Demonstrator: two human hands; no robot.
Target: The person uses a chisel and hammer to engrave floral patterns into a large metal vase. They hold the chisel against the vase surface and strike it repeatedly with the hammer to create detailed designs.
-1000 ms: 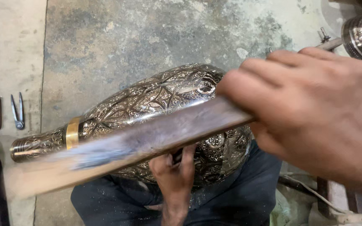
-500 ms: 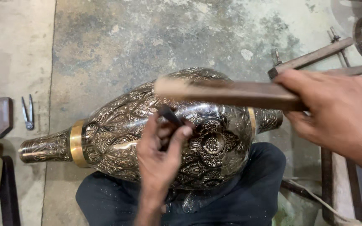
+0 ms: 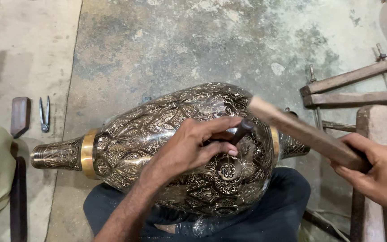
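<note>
Engraved metal vase [image 3: 157, 148] lies sideways across lap, braced for chasing. Left hand [image 3: 189, 150] fingers pinch dark punch [image 3: 240, 130], tip against vase belly. Right hand [image 3: 381, 177] fingers wrapped around wooden striking stick [image 3: 303, 132], poised above punch head.

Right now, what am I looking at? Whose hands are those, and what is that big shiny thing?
The camera sits on a person's head and looks down, so you see their own two hands. The big shiny thing is a metal vase covered in carved flowers, lying on its side across the person's lap. The left hand rests on the vase and pinches a small dark tool against it. The right hand holds a wooden stick just above that tool. On the concrete floor lie a small pair of pincers and a dark block. Some wooden bars lie at the right.
</note>
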